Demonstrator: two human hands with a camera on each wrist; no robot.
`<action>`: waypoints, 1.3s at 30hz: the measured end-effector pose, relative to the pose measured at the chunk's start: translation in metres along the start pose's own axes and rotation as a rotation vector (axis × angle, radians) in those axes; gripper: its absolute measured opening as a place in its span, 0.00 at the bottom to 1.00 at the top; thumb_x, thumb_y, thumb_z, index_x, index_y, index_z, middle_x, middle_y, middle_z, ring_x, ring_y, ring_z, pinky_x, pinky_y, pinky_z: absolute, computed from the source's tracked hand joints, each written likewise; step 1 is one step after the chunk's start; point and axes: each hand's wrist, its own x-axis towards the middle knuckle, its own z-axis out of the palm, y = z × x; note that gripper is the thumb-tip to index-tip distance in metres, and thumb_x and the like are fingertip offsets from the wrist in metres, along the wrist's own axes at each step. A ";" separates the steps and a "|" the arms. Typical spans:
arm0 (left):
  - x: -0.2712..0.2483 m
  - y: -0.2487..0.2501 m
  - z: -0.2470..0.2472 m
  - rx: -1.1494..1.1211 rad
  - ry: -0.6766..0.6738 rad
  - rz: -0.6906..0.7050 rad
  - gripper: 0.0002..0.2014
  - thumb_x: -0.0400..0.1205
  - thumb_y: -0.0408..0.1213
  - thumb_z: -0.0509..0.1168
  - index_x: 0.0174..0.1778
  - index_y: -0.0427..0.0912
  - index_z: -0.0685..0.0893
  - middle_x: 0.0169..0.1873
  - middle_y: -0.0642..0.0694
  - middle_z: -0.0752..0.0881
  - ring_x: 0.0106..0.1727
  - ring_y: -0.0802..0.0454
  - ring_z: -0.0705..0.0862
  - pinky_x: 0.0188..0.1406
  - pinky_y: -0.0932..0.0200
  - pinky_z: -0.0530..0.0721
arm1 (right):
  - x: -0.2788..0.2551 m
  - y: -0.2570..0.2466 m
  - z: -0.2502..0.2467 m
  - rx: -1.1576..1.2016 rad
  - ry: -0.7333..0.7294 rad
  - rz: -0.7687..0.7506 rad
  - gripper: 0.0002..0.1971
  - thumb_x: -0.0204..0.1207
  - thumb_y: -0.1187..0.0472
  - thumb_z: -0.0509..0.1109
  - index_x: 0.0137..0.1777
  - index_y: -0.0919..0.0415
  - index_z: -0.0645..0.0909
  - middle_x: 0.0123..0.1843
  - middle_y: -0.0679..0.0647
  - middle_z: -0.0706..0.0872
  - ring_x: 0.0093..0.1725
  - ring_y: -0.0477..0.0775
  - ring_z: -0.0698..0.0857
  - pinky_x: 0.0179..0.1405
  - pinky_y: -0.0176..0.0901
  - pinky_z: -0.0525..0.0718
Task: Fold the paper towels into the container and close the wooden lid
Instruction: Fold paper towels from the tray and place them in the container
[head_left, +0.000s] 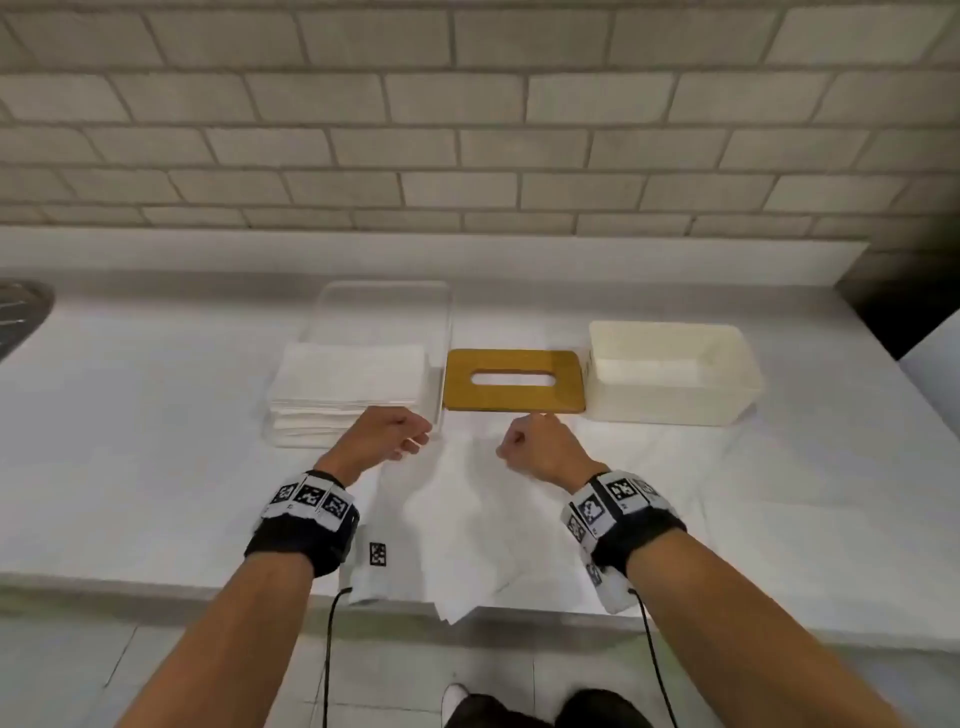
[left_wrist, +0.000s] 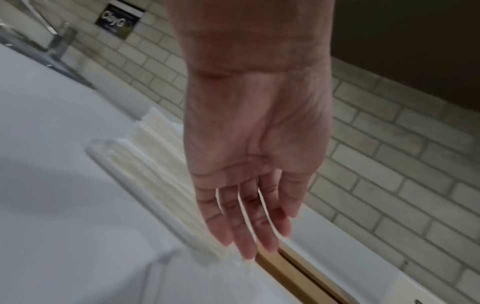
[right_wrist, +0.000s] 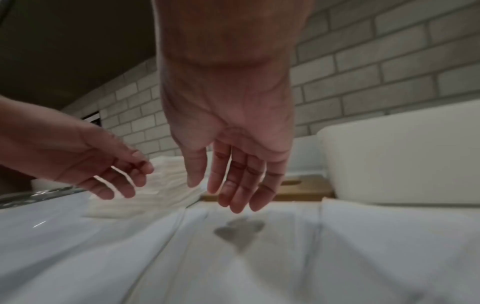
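A stack of folded white paper towels (head_left: 345, 384) sits in a clear tray at centre left. Right of it the wooden lid (head_left: 514, 382), with its long slot, lies flat on the counter. The white container (head_left: 670, 374) stands open at the right. One paper towel (head_left: 467, 525) lies spread out in front, reaching the counter's near edge. My left hand (head_left: 400, 434) hovers over the towel's far left corner by the stack, and my right hand (head_left: 524, 441) over its far right part near the lid. The wrist views show each hand, left (left_wrist: 249, 230) and right (right_wrist: 233, 189), with relaxed, straight fingers holding nothing.
A white brick wall (head_left: 467, 130) backs the white counter (head_left: 130, 441). A metal sink edge (head_left: 21, 312) shows at far left, with a faucet (left_wrist: 62, 39) near it. A dark gap (head_left: 904, 312) ends the counter at the right.
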 end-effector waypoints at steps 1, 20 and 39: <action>0.000 -0.005 -0.001 -0.029 0.016 -0.018 0.09 0.84 0.35 0.64 0.50 0.36 0.88 0.44 0.43 0.89 0.44 0.48 0.85 0.41 0.60 0.79 | 0.002 -0.005 0.009 -0.048 -0.046 0.014 0.11 0.76 0.54 0.68 0.50 0.60 0.87 0.54 0.56 0.90 0.57 0.57 0.84 0.57 0.49 0.84; -0.012 -0.043 -0.010 -0.137 0.228 -0.193 0.05 0.80 0.34 0.66 0.43 0.37 0.86 0.39 0.41 0.88 0.35 0.49 0.82 0.36 0.60 0.78 | 0.030 -0.035 0.060 -0.341 -0.115 -0.160 0.36 0.67 0.61 0.76 0.76 0.61 0.67 0.71 0.58 0.74 0.70 0.61 0.70 0.67 0.54 0.74; -0.018 -0.006 0.019 -0.619 -0.160 0.085 0.29 0.73 0.43 0.76 0.70 0.39 0.79 0.64 0.40 0.86 0.65 0.40 0.84 0.66 0.41 0.80 | 0.010 -0.039 -0.033 0.747 -0.239 -0.108 0.14 0.76 0.61 0.74 0.61 0.61 0.83 0.59 0.58 0.89 0.58 0.58 0.89 0.59 0.51 0.86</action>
